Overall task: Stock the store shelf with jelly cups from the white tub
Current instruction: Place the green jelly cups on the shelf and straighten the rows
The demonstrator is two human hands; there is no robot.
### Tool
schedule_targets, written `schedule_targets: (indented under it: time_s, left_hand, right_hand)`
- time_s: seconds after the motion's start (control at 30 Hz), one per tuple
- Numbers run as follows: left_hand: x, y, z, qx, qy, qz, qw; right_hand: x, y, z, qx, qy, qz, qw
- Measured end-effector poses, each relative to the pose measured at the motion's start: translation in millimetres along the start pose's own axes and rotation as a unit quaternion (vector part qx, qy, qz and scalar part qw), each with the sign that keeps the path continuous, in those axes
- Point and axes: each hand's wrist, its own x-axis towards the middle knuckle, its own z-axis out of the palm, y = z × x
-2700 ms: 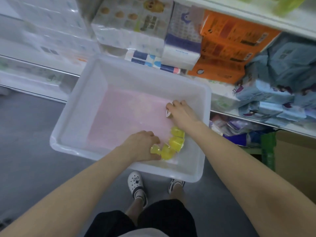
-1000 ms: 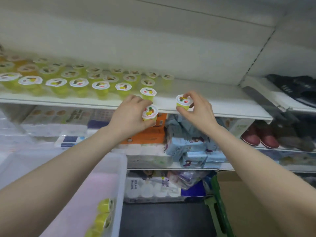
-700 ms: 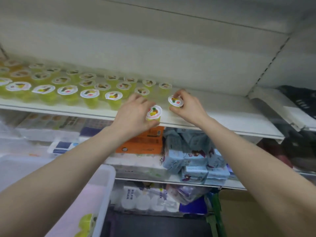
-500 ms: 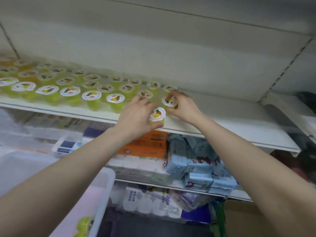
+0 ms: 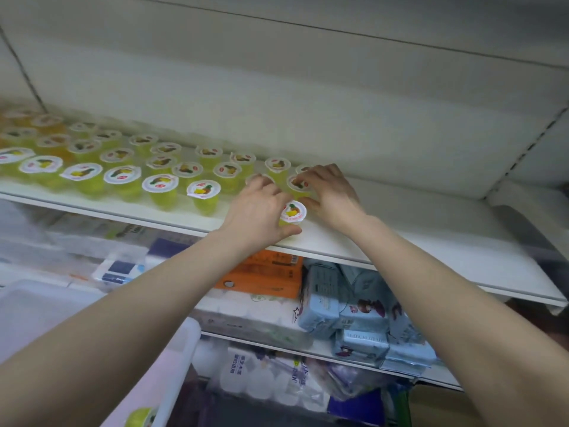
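Observation:
Several yellow-green jelly cups (image 5: 203, 195) with white fruit lids stand in rows on the white shelf (image 5: 400, 241). My left hand (image 5: 258, 211) grips one jelly cup (image 5: 292, 212) that stands near the shelf's front edge, at the right end of the rows. My right hand (image 5: 329, 192) holds another cup (image 5: 297, 183) just behind it, fingers curled over its lid. The white tub (image 5: 172, 365) is at the lower left, with a loose cup (image 5: 138, 418) showing in its corner.
The shelf's right half is bare white board. Below it lie an orange box (image 5: 264, 274), light blue packs (image 5: 354, 309) and white rolls (image 5: 261, 377). A brown carton (image 5: 437, 408) sits at the bottom right.
Both hands lifted cups out of the tub up to the shelf. In the last half second they moved slightly back and down, setting the cups at the right end of the rows.

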Motion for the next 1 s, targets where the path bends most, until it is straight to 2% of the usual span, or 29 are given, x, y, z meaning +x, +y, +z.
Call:
schedule_targets:
  time_s: [0.23, 0.47, 0.63, 0.8, 1.0]
  left_hand:
    - [7, 0, 6, 0.012, -0.013, -0.014, 1.000]
    - [3, -6, -1, 0.021, 0.001, 0.009, 1.000]
    - [-9, -23, -20, 0.005, 0.027, 0.037, 0.999]
    - [-34, -47, -44, -0.011, 0.040, 0.067, 0.997]
    - [-92, -89, -61, -0.035, 0.064, 0.081, 0.994]
  right_hand:
    - [0, 5, 0, -0.007, -0.011, -0.017, 1.000]
    - [0, 4, -8, -0.016, -0.034, -0.023, 0.999]
    - [-4, -3, -27, -0.067, -0.021, 0.003, 0.998]
    - [-12, -38, -49, -0.106, 0.011, 0.048, 0.993]
    - [-43, -104, -41, -0.109, 0.052, 0.035, 0.992]
